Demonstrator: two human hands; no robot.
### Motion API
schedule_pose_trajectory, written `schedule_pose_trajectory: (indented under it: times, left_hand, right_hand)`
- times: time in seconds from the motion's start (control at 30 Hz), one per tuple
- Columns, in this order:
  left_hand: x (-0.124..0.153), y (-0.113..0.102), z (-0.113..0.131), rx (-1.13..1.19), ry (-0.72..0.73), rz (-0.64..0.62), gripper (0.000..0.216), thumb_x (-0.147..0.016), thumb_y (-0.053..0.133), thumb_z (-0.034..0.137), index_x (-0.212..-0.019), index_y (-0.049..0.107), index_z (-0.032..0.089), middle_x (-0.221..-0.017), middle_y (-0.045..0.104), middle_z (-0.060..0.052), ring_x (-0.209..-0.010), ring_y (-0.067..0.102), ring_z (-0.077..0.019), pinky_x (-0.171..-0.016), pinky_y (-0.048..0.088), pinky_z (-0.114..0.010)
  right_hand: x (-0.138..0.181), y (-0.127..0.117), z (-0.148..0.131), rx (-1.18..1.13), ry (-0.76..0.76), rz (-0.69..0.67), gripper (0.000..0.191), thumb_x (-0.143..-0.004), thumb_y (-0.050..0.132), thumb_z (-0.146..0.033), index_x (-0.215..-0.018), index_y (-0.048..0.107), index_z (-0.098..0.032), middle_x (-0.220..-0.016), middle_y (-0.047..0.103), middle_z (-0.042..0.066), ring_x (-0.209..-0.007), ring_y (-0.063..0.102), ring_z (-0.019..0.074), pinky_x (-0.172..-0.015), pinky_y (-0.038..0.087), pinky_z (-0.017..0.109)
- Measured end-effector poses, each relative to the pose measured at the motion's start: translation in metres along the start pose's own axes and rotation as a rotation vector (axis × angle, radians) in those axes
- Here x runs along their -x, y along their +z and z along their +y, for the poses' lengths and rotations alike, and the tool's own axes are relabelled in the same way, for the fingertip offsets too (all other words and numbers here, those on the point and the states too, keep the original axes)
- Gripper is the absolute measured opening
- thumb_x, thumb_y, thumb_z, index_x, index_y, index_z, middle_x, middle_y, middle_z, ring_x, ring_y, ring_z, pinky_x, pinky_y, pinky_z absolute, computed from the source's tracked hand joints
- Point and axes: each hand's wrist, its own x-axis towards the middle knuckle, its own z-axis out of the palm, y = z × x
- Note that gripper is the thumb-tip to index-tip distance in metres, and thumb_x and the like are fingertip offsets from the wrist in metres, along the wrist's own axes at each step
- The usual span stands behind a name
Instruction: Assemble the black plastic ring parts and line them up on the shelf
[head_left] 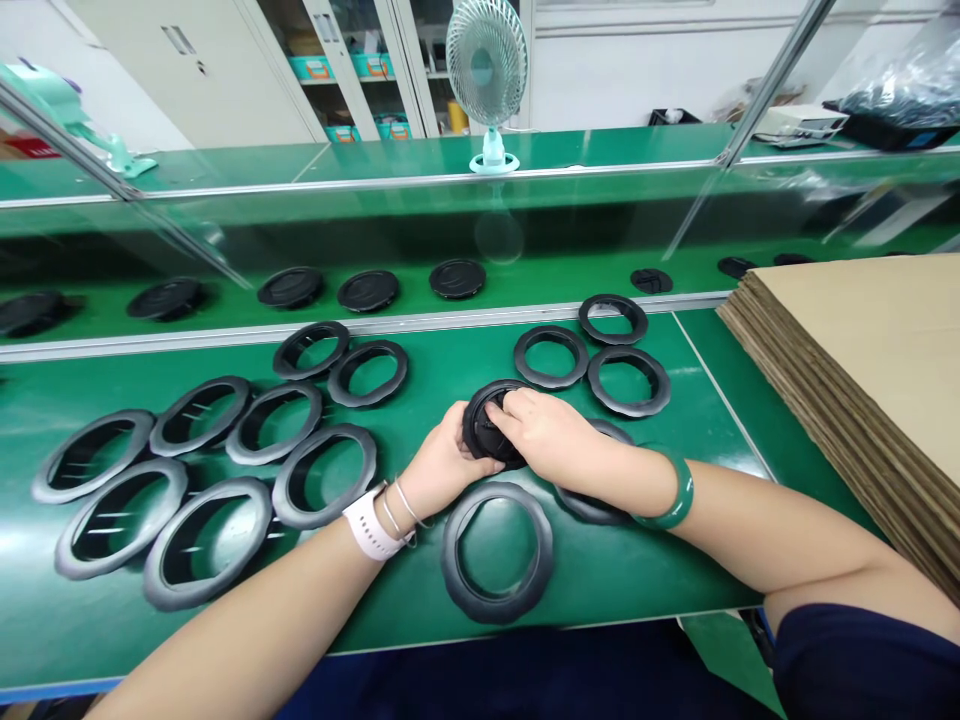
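Observation:
A black round part (489, 440) with a raised rim is held above the middle of the bench. Gripping its left and near edge is my left hand (444, 448), thumb along the front. My right hand (541, 428) reaches in from the right with its fingers curled and pressed into the part's centre; the fingertips are partly hidden. Just below my hands a dark grey ring (452, 560) lies flat on the green bench. Another ring (592, 508) is partly covered by my right forearm.
Several dark rings (360, 470) lie on the left, and a few more (551, 378) beyond my right hand. Black round discs (367, 290) sit on the green strip (525, 300) behind. Stacked cardboard (862, 300) stands at the right. A fan (487, 75) is at the back.

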Motion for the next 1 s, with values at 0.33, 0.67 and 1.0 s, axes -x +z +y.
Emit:
schedule_pose_trajectory:
  times: [0.33, 0.67, 1.0]
  left_hand:
    - [0.002, 0.006, 0.007, 0.164, 0.055, 0.036, 0.073, -0.060, 0.090, 0.023, -0.115, 0.043, 0.021, -0.125, 0.059, -0.009, -0.119, 0.059, -0.0277, -0.100, 0.054, -0.042]
    - [0.007, 0.004, 0.003, -0.102, 0.157, 0.012, 0.053, -0.086, 0.072, 0.046, -0.125, 0.049, 0.019, -0.117, 0.061, -0.009, -0.110, 0.060, -0.0259, -0.095, 0.052, -0.038]
    - [0.006, -0.002, 0.009, -0.278, 0.186, 0.097, 0.039, -0.091, 0.064, 0.048, -0.115, 0.054, 0.019, -0.108, 0.061, -0.004, -0.102, 0.057, -0.0234, -0.089, 0.046, -0.033]
  right_hand:
    - [0.002, -0.003, 0.025, -0.673, 0.443, 0.328, 0.025, -0.097, 0.058, -0.017, -0.121, 0.060, -0.016, -0.110, 0.059, 0.009, -0.103, 0.055, 0.0254, -0.094, 0.046, 0.042]
    - [-0.006, 0.003, 0.021, -0.733, 0.604, 0.228, 0.022, -0.083, 0.072, -0.006, -0.078, 0.054, -0.017, -0.084, 0.056, -0.001, -0.085, 0.053, 0.0203, -0.077, 0.043, 0.031]
    - [0.000, -0.002, 0.023, -1.074, 0.449, 0.027, 0.038, -0.077, 0.082, -0.015, -0.107, 0.058, -0.016, -0.101, 0.063, 0.002, -0.096, 0.060, 0.0237, -0.083, 0.047, 0.034]
